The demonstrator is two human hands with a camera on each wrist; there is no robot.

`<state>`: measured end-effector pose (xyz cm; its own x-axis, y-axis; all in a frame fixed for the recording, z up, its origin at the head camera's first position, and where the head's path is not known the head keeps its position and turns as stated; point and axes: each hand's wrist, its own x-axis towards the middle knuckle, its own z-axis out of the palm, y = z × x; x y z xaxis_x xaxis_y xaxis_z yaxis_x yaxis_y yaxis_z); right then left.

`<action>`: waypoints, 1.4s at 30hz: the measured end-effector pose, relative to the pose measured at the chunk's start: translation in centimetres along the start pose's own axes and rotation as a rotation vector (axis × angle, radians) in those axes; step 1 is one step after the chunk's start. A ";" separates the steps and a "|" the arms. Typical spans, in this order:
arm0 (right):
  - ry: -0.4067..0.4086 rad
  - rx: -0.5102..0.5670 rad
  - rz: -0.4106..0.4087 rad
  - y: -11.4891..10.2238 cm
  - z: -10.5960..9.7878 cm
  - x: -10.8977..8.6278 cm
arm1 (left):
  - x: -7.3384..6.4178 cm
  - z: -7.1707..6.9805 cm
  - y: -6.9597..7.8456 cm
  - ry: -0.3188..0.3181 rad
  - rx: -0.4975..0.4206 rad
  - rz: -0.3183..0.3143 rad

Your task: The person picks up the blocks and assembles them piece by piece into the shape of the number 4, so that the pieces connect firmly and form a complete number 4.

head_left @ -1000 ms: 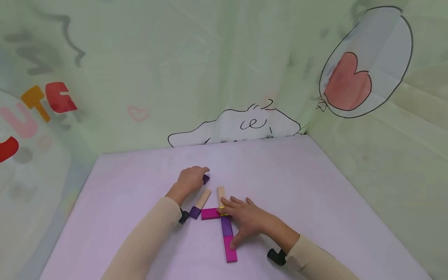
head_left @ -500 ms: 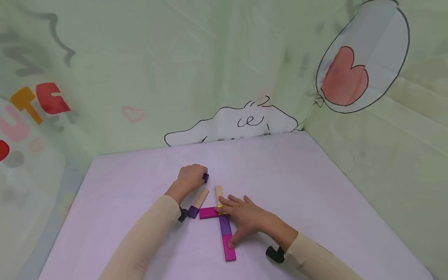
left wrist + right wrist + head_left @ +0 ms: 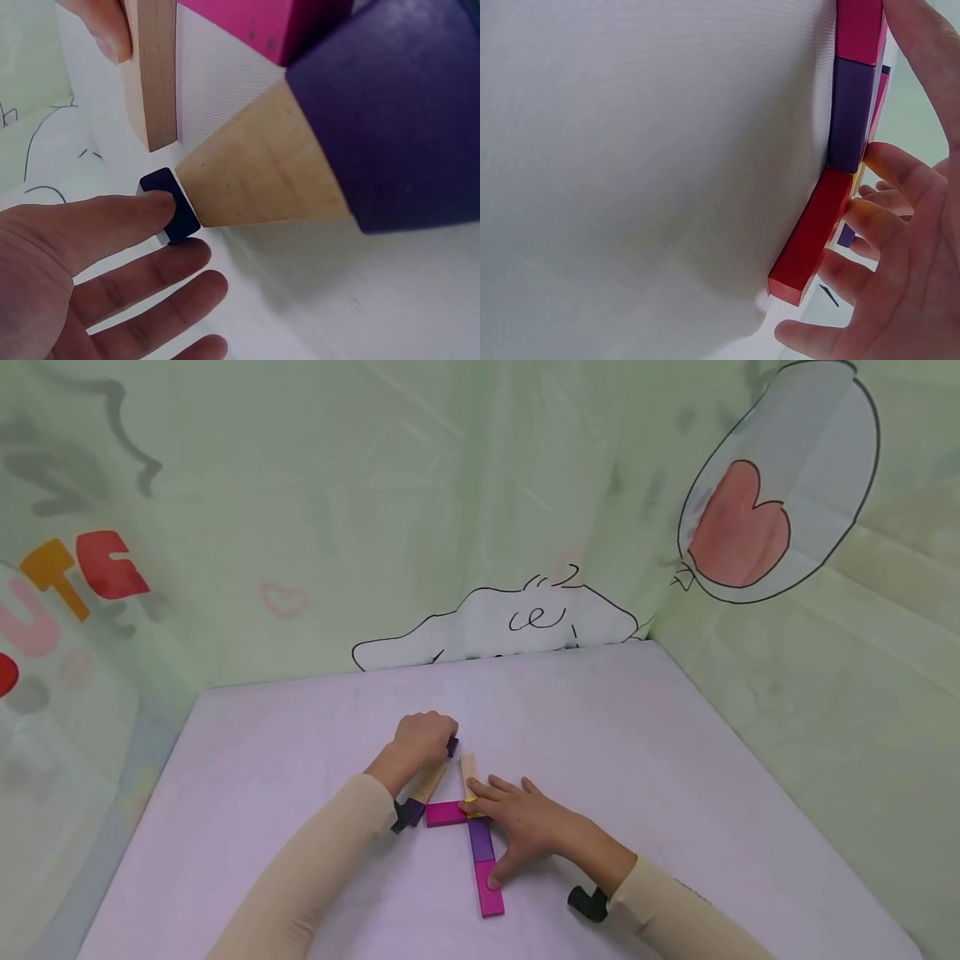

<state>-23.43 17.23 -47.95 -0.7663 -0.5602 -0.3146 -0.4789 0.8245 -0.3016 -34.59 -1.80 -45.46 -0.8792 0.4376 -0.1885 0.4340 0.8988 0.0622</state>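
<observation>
My left hand [image 3: 422, 740] pinches a small dark purple block [image 3: 178, 208] between thumb and fingers, right at the far end of a slanted plain wood block [image 3: 255, 161]. Another dark purple block [image 3: 414, 812] meets that wood block's near end. My right hand [image 3: 531, 828] lies spread over the joined blocks, its thumb on a magenta block [image 3: 489, 897] and a fingertip at a yellow block [image 3: 472, 807]. Between those two lies a purple block [image 3: 481, 841]. A red block [image 3: 810, 236], seen in the right wrist view, is hidden under this hand in the head view.
A second magenta block [image 3: 444, 814] runs left from the yellow one, and a plain wood block [image 3: 468, 774] points away from it. All lie on a pale cloth-covered table [image 3: 315, 727]. Printed fabric walls [image 3: 315, 527] stand behind and beside the table.
My left hand has moved a little to the right, carrying the small dark purple block to the slanted wood block's end. The right hand stays in place on the blocks.
</observation>
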 end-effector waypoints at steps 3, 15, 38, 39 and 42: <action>0.000 -0.005 0.002 0.0 0.0 0.0 | 0.0 0.0 0.2 -0.009 0.007 0.001; 0.004 -0.008 0.012 -0.1 0.1 0.1 | 0.2 0.3 0.1 -0.061 -0.031 0.002; 0.010 0.002 -0.006 0.0 0.1 0.0 | 0.1 0.6 0.4 -0.034 -0.045 -0.010; 0.009 0.001 -0.005 0.0 0.1 0.0 | 0.1 0.6 0.4 -0.033 -0.043 -0.009; 0.009 0.003 -0.001 0.0 0.1 0.1 | 0.0 0.6 0.4 -0.029 -0.038 -0.006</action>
<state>-23.41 17.18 -48.08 -0.7694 -0.5606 -0.3063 -0.4785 0.8234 -0.3050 -34.28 -1.46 -46.01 -0.8756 0.4316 -0.2168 0.4204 0.9020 0.0980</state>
